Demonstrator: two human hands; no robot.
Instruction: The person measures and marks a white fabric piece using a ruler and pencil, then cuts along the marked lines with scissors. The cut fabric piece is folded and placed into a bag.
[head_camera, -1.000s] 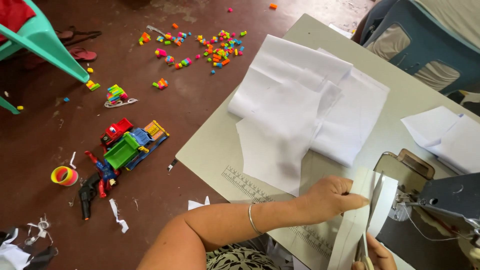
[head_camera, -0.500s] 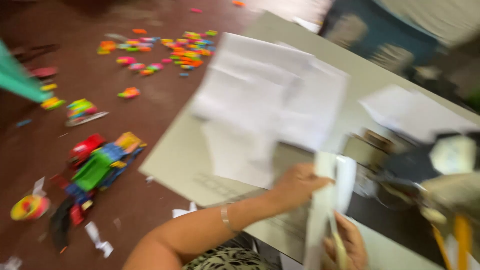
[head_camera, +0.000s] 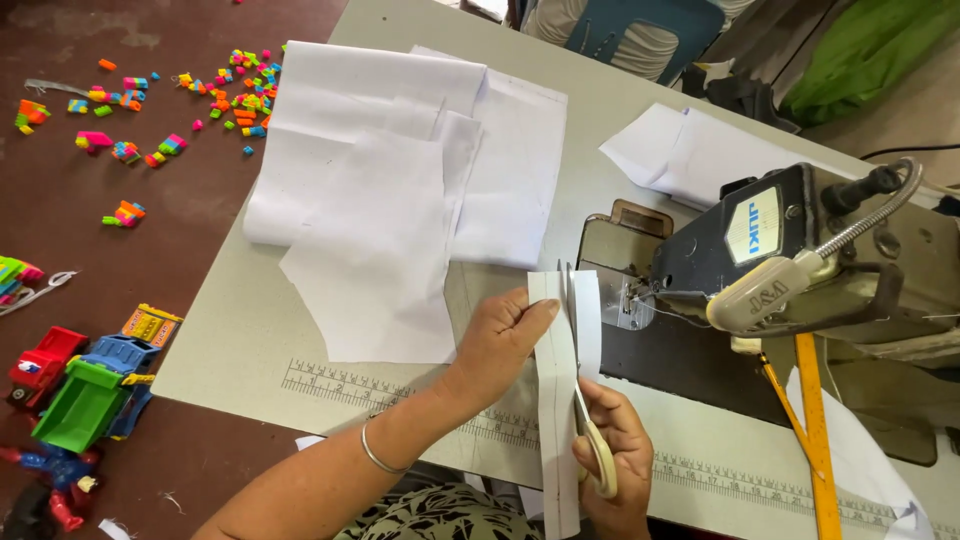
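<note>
Cutting: a narrow white fabric strip (head_camera: 553, 400) is held upright-lengthwise in front of the body, over the near edge of the grey table (head_camera: 230, 340), and the blades of the scissors (head_camera: 585, 400) are seen along its right side.
Left hand: the left hand (head_camera: 497, 340) is closed on the left edge of the strip; the thumb is laid on top of the cloth and the other fingers are curled under it. A thin metal bangle (head_camera: 380, 455) is worn on this wrist.
Right hand: the right hand (head_camera: 620, 455) is wrapped around the pale handle of the scissors, with the fingers bent tightly through and around the loops. How wide the blades are parted cannot be told, because they are seen edge-on against the cloth.
Strip position: the upper end of the strip is reaching just beside the needle plate of the sewing machine (head_camera: 800, 260); the lower end is hanging past the table edge, near the patterned clothing of the person.
Table top: a pile of white fabric pieces (head_camera: 390, 170) is spread on the far left part of the table, well apart from the hands. A second folded white piece (head_camera: 690, 150) is lying behind the machine. Printed ruler scales are seen along the near edge of the table.
Beside the machine: a yellow ruler (head_camera: 815, 420) is lying on the right, partly under a white cloth.
Floor: a toy truck (head_camera: 95, 385) and many small coloured building blocks (head_camera: 220, 90) are scattered on the dark red floor at the left.
</note>
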